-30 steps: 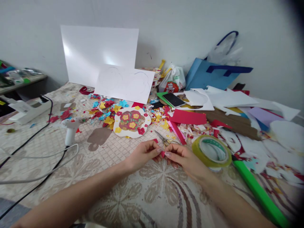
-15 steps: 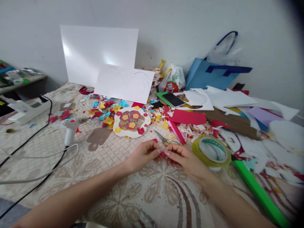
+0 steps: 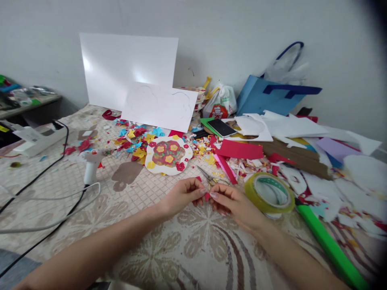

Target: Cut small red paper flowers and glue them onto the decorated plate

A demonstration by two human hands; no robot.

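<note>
My left hand [image 3: 181,196] and my right hand [image 3: 231,202] meet at the middle of the patterned tablecloth. Both pinch a small red paper piece [image 3: 207,196] between their fingertips, fingers curled closed. Just behind the hands lie small scissors [image 3: 208,175]. Farther back sits a white flower-shaped card [image 3: 168,154] covered with red, yellow and brown paper flowers. A yellow-green tape roll [image 3: 269,192] lies right of my right hand.
A white glue gun [image 3: 90,166] with cables lies at left, a power strip [image 3: 39,138] beyond it. White boards [image 3: 130,68] lean on the wall. A phone [image 3: 221,127], red sheet [image 3: 240,150], blue bag [image 3: 266,96], green roll [image 3: 329,245] and paper scraps crowd the right.
The hands stay together on the red piece with barely any motion. The view has shifted slightly.
</note>
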